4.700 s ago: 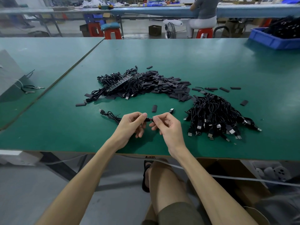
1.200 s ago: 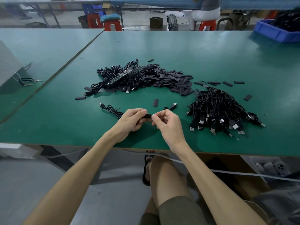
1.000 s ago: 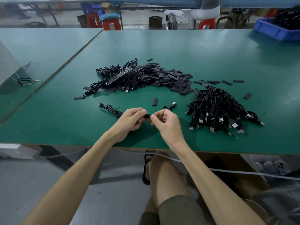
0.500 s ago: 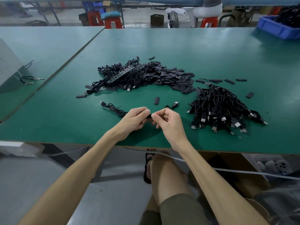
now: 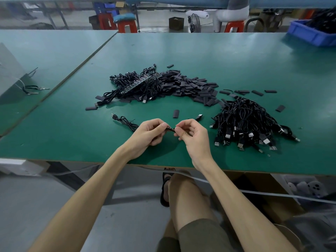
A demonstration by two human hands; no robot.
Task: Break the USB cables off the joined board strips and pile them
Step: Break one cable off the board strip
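While both hands work just above the near edge of the green-topped worktable (image 5: pixel 54 142), the left hand (image 5: pixel 149 132) and the right hand (image 5: pixel 192 135) each pinch one end of a short black board piece (image 5: pixel 171 129) between thumb and fingertips, the remaining fingers curled. A thin black USB cable (image 5: pixel 127 122) trails left from the left hand across the table, ending in its plug. A second black USB plug (image 5: pixel 199 117) lies just beyond the right hand; whether its lead runs into the grip cannot be told. Compared with the pictures of the preceding seconds, little has changed: the same two-handed pinch holds on the same piece, and the trailing cable lies where it did. Judgement: the snap on this piece is not yet complete, and nothing new has gone to the pile. One loose flat black sleeve (image 5: pixel 176 113) lies beyond the hands. To the right sits the pile of separated black USB cables (image 5: pixel 245 124), plugs facing near. Farther, left of centre, lies the heap of joined board strips with cables attached (image 5: pixel 138 86), touching a spread of flat black sleeve pieces (image 5: pixel 190 86); a fair amount of work appears to remain. At the far right stands a blue plastic bin (image 5: pixel 309 37).
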